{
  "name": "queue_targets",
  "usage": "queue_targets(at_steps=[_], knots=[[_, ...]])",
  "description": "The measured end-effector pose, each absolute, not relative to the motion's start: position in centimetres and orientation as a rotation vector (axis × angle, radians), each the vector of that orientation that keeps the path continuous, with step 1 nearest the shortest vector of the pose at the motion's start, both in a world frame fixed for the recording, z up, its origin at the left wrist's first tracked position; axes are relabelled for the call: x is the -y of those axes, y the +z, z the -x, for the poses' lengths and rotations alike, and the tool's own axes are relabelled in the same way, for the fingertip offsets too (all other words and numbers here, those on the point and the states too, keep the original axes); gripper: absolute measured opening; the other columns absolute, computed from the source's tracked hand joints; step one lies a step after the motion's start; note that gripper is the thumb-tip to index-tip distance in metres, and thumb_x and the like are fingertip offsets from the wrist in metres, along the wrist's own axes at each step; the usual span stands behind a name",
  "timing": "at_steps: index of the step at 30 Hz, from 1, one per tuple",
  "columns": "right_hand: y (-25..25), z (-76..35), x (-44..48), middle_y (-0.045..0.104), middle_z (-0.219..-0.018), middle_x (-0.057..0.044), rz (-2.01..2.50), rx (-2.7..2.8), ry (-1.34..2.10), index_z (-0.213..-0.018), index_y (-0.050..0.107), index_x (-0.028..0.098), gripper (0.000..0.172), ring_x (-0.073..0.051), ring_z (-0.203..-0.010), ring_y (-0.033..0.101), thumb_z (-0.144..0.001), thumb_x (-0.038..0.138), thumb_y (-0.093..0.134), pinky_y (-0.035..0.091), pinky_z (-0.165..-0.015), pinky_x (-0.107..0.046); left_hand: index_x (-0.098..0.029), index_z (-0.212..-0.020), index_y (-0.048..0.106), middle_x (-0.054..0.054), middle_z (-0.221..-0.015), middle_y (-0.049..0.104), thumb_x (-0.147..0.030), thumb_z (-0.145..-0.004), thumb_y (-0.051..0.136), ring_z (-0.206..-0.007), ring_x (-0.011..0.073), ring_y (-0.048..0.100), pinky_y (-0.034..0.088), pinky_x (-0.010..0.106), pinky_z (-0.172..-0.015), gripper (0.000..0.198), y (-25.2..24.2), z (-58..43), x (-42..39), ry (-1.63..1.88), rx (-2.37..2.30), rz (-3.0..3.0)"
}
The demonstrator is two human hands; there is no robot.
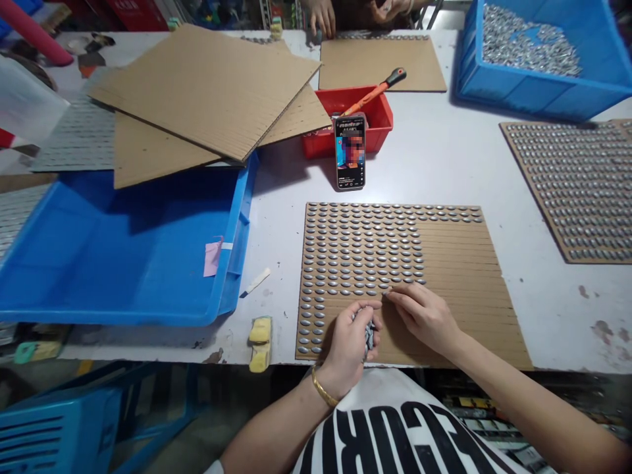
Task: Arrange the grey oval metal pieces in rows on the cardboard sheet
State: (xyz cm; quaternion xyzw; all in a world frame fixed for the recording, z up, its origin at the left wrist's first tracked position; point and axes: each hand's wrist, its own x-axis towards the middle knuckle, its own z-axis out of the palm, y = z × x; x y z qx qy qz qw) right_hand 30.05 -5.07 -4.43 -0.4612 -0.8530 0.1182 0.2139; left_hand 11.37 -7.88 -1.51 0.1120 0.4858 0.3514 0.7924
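"White shirt [380,383] with black letters, right up close. And look at the left hand [344,343], curled in a cup around a cluster of grey metal pieces [369,334]."

"Gold bracelet [320,388] on that wrist. What about the right hand [425,315]?"

"Thumb and fingertips drawn narrow, right at one small piece [384,295] ending the lowest long row. Pinched or lying loose, I can't tell from here."

"And that row's on the brown board [464,283]?"

"Yes, flat on the white table [434,164] before the person. Rows fill its upper left, the top two reach across to the right, and short pairs run down the left edge."

"Phone [350,176] standing just beyond, by the red bin [379,135] with the orange tool [366,99] sticking out."

"Big blue tray [148,270] on the left, cardboard sheets [207,85] over its far end."

"Far right, a blue bin [548,92] holds a heap of similar pieces."

"And a co-worker's hand [322,16] across the table, beside the far board [382,66]."
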Motion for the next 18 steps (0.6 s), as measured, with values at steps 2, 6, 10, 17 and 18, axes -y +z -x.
queue_targets(at_steps=[2,6,10,17,18], knots=[[-4.53,-29.98,4.94,0.066,-0.097,-0.009,1.271,2.375,0.320,-0.103,0.065,0.021,0.028,-0.019,-0.086,0.059,-0.091,0.012,0.042,0.051,-0.074,-0.033,-0.020,-0.099,0.058,-0.001,-0.073,0.050,-0.042,-0.076,0.059,-0.050,0.0062,0.044,0.020,0.015,-0.037,0.032,-1.44,-11.37,7.82,0.749,-1.048,-0.238],[-4.83,-30.02,4.66,0.066,-0.094,-0.009,1.230,2.390,0.285,-0.100,0.066,0.020,0.028,-0.018,-0.084,0.059,-0.090,0.009,0.042,0.050,-0.072,-0.030,-0.020,-0.100,0.057,-0.001,-0.073,0.050,-0.043,-0.076,0.059,-0.051,0.0065,0.044,0.021,0.015,-0.036,0.034,-1.52,-11.38,7.82,0.746,-1.037,-0.242],[-5.00,-30.18,4.63,0.066,-0.095,-0.008,1.247,2.409,0.289,-0.100,0.066,0.020,0.027,-0.018,-0.084,0.059,-0.090,0.010,0.043,0.050,-0.073,-0.030,-0.020,-0.100,0.057,-0.001,-0.073,0.050,-0.040,-0.077,0.058,-0.051,0.0065,0.043,0.020,0.015,-0.036,0.030,-1.60,-11.39,7.93,0.762,-1.031,-0.251],[-4.29,-29.85,4.65,0.064,-0.090,-0.005,1.369,2.257,0.456,-0.101,0.063,0.022,0.019,-0.016,-0.082,0.061,-0.091,0.017,0.047,0.050,-0.071,-0.026,-0.020,-0.101,0.058,-0.001,-0.074,0.050,-0.041,-0.076,0.058,-0.051,0.0060,0.044,0.020,0.015,-0.036,0.032,-1.50,-11.25,7.97,0.763,-1.036,-0.245],[-4.21,-29.80,4.65,0.063,-0.089,-0.005,1.389,2.242,0.462,-0.101,0.062,0.021,0.019,-0.016,-0.081,0.061,-0.092,0.017,0.046,0.050,-0.070,-0.027,-0.020,-0.101,0.058,-0.001,-0.075,0.050,-0.040,-0.077,0.058,-0.051,0.0060,0.044,0.020,0.015,-0.036,0.032,-1.50,-11.25,7.96,0.766,-1.034,-0.246]])
